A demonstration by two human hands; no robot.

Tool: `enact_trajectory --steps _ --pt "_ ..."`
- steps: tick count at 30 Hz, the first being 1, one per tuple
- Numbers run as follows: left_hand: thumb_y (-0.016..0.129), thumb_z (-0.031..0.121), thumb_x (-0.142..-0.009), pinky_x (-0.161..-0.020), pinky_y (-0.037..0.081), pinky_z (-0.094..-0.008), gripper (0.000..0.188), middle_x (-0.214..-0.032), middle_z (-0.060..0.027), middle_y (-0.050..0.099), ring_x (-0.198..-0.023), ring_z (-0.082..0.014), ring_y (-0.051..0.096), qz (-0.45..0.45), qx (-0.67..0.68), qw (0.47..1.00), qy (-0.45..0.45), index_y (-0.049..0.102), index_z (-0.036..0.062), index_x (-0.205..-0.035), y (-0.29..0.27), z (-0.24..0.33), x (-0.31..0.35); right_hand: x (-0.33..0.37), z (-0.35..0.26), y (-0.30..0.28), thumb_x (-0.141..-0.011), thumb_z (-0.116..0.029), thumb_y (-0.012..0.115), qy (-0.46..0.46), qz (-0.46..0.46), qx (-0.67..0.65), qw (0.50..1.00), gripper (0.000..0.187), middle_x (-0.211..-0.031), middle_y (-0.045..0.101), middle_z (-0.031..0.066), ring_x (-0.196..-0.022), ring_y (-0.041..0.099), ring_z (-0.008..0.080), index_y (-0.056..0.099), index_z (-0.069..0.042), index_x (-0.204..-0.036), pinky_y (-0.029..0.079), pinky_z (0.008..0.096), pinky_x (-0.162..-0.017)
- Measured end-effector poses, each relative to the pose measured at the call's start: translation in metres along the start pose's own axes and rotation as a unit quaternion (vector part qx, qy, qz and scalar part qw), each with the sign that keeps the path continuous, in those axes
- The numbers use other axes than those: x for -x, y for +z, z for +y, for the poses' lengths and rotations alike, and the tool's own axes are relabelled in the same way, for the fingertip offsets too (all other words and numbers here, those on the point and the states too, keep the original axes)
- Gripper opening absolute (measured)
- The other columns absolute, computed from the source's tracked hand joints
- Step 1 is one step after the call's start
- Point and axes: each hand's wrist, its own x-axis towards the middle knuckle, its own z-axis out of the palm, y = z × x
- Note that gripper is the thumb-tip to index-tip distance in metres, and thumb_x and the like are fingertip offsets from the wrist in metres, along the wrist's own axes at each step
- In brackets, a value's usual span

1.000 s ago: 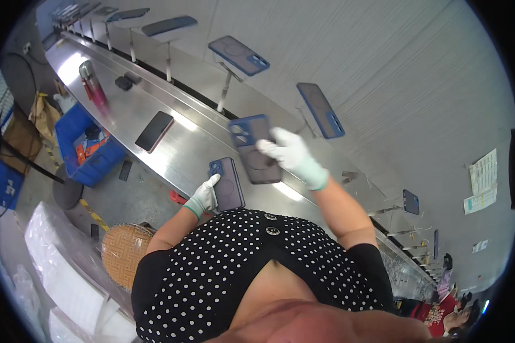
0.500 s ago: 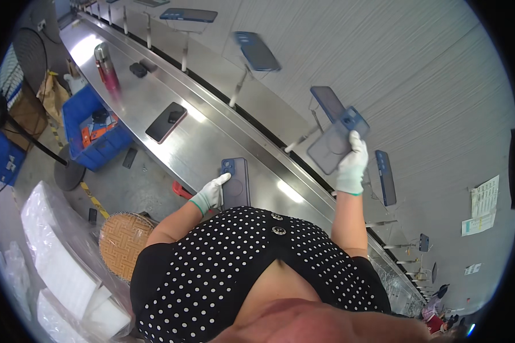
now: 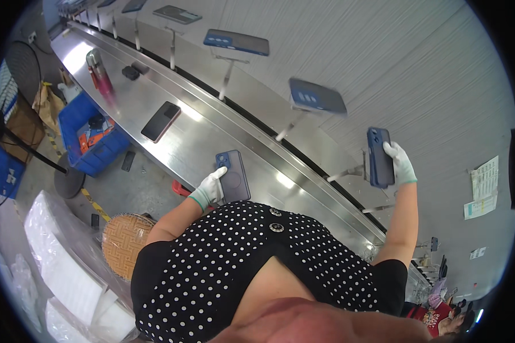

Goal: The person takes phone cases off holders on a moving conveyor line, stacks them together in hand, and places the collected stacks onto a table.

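In my white-gloved left hand (image 3: 212, 187) is a dark blue translucent phone case (image 3: 233, 177) with a ring mark on its back, held above the steel bench near my body. Out to the right, my gloved right hand (image 3: 401, 162) grips the edge of another dark blue phone case (image 3: 383, 154), with fingers closed at its upper right side. A second case edge shows along its left side, beside a holder post (image 3: 349, 172); whether the two cases touch is unclear.
More cases ride on holders along the line, such as a blue-edged case (image 3: 317, 97) and another case (image 3: 236, 43). On the steel bench (image 3: 200, 137) lie a phone (image 3: 161, 122) and a pink flask (image 3: 101, 74). A blue crate (image 3: 86, 137) and woven stool (image 3: 126, 243) stand left.
My right hand has moved right, from in front of one holder to the case at the following one. The holders have shifted toward the far left. My left hand keeps its case.
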Motion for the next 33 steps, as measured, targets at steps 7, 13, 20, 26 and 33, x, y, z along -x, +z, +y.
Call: enact_trajectory --steps 7,13,20,26,33 --pt "0.055 0.036 -0.096 -0.106 0.038 -0.0577 0.053 -0.133 -0.0167 0.056 -0.122 -0.0369 0.053 -0.014 0.016 1.0 0.015 0.045 0.0043 -0.137 -0.011 0.002 -0.006 0.11 0.038 -0.015 -0.093 -0.017 0.063 0.036 0.094 0.069 0.992 0.035 -0.096 0.067 0.011 -0.079 0.066 0.0157 0.054 0.007 -0.117 0.056 0.0302 -0.075" --pt "0.052 0.043 -0.097 -0.106 0.038 -0.0561 0.055 -0.135 -0.0147 0.054 -0.122 -0.0319 0.054 0.002 -0.032 0.999 -0.003 0.045 0.0076 -0.138 0.048 -0.03 -0.019 0.14 0.051 0.062 -0.087 -0.012 0.073 -0.204 0.212 0.109 0.949 0.052 -0.12 0.061 0.0111 -0.102 0.06 0.0154 0.049 0.007 -0.129 0.048 0.0289 -0.092" --pt "0.05 0.05 -0.097 -0.104 0.045 -0.0499 0.059 -0.133 -0.0125 0.056 -0.119 -0.027 0.057 -0.196 -0.028 0.98 -0.002 0.044 0.008 -0.139 0.149 -0.054 -0.023 -0.002 0.175 0.195 -0.083 -0.013 0.069 -0.257 -0.015 0.126 0.958 0.084 -0.135 0.054 0.0222 -0.118 0.058 0.0331 0.022 -0.008 -0.153 0.044 0.0375 -0.102" --pt "0.056 0.021 -0.097 -0.103 0.046 -0.049 0.041 -0.126 -0.0155 0.059 -0.113 -0.0298 0.06 -0.102 0.03 0.994 0.007 0.048 0.0024 -0.133 0.126 -0.041 0.001 -0.015 0.161 0.231 -0.09 -0.04 0.059 -0.1 -0.103 0.343 0.928 0.069 -0.129 0.058 0.0226 -0.116 0.059 0.0377 0.034 -0.014 -0.15 0.047 0.0421 -0.098" --pt "0.058 0.019 -0.095 -0.109 0.038 -0.0539 0.045 -0.131 -0.0164 0.057 -0.123 -0.0345 0.054 -0.043 0.069 0.995 0.05 0.047 0.0037 -0.136 0.046 -0.011 -0.012 -0.016 0.137 0.202 -0.097 -0.032 0.057 -0.137 -0.044 0.076 0.987 0.033 -0.104 0.071 0.006 -0.092 0.066 0.0137 0.064 -0.009 -0.12 0.052 0.028 -0.082"
